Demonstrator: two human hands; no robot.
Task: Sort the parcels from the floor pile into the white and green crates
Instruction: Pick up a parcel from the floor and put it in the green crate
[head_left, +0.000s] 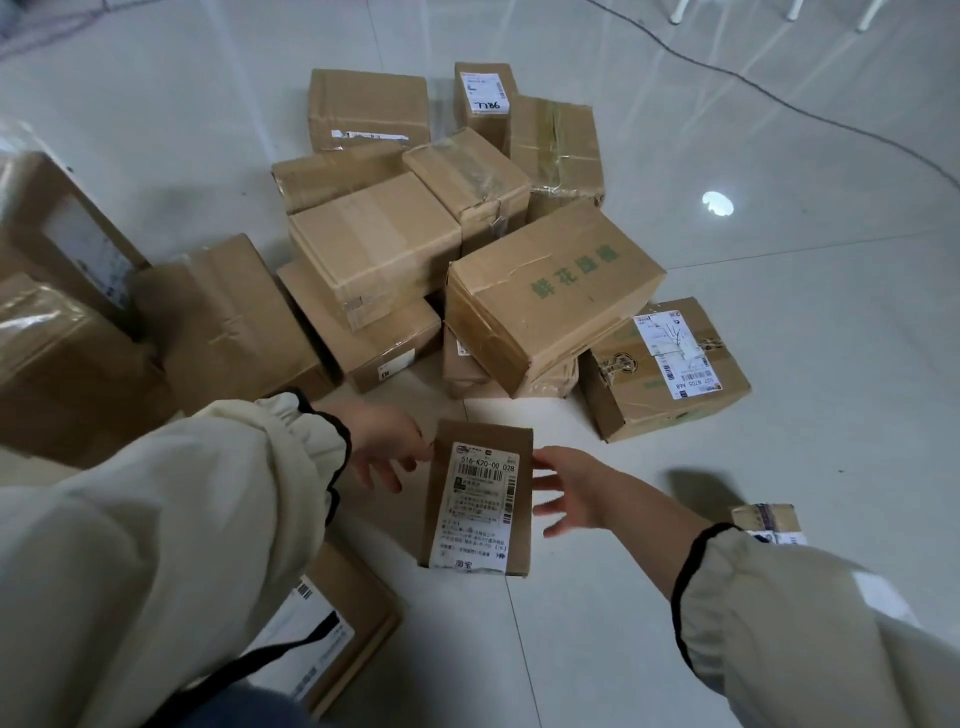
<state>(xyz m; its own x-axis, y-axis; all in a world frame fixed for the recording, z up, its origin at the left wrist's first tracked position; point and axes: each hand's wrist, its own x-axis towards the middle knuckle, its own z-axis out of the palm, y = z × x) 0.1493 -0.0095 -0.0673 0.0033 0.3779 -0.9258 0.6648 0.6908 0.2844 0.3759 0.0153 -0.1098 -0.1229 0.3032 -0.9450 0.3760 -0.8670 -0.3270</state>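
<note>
- Sixteen or so brown cardboard boxes are in view, all rectangular, most sealed with clear or tan tape that shines and wrinkles.
- One small parcel, a slim upright-oblong carton, lies near on the floor with its long white printed label and barcode facing up, straddling a grout line between the two hands.
- Two hands reach toward it, neither clamped on anything:
  - left hand, fingers spread and relaxed, fingertips at the parcel's left edge; actual contact cannot be told.
  - right hand, fingers splayed apart, fingertips just beside the parcel's right edge.
- Two loose cream sleeves with gathered cuffs and black trim cover both arms.
- Roughly ten boxes make the main pile beyond the parcel, some stacked two high and tilted.
- One large box, on the right of the pile, has a creased top with four green printed characters.
- One box to its right carries a white shipping label and dark tape.
- Three taped boxes stand at the far left, blurred.
- One flat box with a white label lies near left, partly under the left sleeve.
- One small box sits near right, behind the right sleeve.
- One black cable curves across the glossy pale tiles far right.
- Three white furniture legs show at the far edge.
</note>
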